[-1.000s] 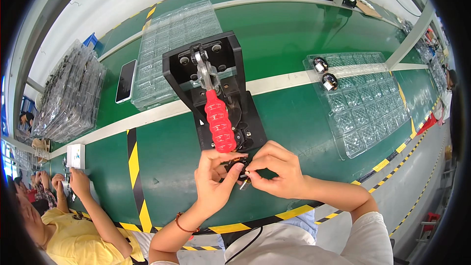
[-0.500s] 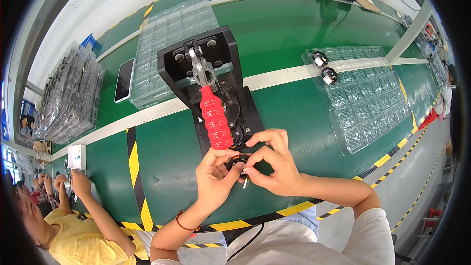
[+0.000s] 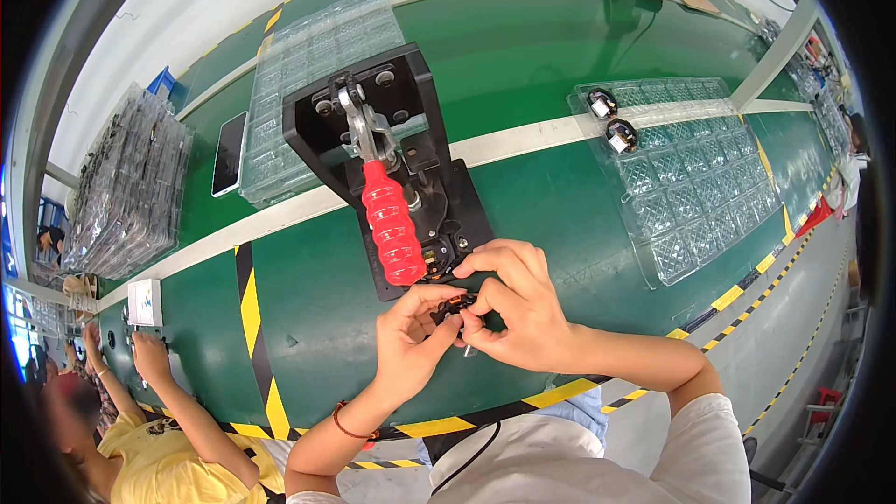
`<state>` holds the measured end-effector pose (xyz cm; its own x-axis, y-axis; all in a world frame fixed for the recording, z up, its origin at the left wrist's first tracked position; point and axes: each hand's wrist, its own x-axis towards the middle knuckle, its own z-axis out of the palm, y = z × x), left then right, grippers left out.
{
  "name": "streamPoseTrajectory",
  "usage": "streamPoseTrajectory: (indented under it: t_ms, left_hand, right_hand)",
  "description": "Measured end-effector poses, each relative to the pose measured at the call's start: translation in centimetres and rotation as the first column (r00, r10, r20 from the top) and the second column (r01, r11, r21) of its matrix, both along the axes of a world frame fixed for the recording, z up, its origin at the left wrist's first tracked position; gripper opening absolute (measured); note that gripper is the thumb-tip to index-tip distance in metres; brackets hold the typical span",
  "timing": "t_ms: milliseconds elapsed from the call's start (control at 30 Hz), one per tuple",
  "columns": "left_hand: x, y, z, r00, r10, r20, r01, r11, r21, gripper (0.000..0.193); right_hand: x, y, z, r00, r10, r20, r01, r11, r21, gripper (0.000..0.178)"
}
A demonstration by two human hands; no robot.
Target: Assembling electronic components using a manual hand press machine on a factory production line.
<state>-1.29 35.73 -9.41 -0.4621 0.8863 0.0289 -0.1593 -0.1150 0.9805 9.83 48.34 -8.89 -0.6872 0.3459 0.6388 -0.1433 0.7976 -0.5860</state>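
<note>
Both my hands meet at the near edge of a black press fixture [image 3: 392,121] with a red ribbed lever handle [image 3: 390,224]. My left hand [image 3: 411,341] and my right hand [image 3: 513,308] pinch a small black part [image 3: 455,306] between their fingertips, just in front of the fixture's base. The part shows a bit of orange. Most of it is hidden by my fingers.
A clear plastic tray [image 3: 691,168] with two small dark parts [image 3: 611,121] lies to the right. Another clear tray [image 3: 308,56] sits behind the fixture, a phone [image 3: 229,154] beside it, stacked trays [image 3: 126,187] far left. A person in yellow [image 3: 177,439] works at lower left.
My hands stay together on the small part at the fixture's front edge; the fingers have shifted slightly around it. The lever has not moved.
</note>
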Motion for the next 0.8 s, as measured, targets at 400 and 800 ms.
streamPoseTrajectory:
  t_ms: [400,800]
  left_hand:
    - [-0.3,0.0,0.0,1.0,-0.009,0.016,0.008,0.999,0.037,0.019]
    - [0.3,-0.1,0.3,0.991,0.111,-0.08,-0.114,0.993,-0.042,0.022]
  right_hand:
    - [0.1,-0.2,0.1,0.999,-0.005,-0.037,0.01,0.99,0.139,0.024]
    - [0.8,-0.5,1.4,0.995,0.033,0.089,-0.019,0.987,-0.16,0.022]
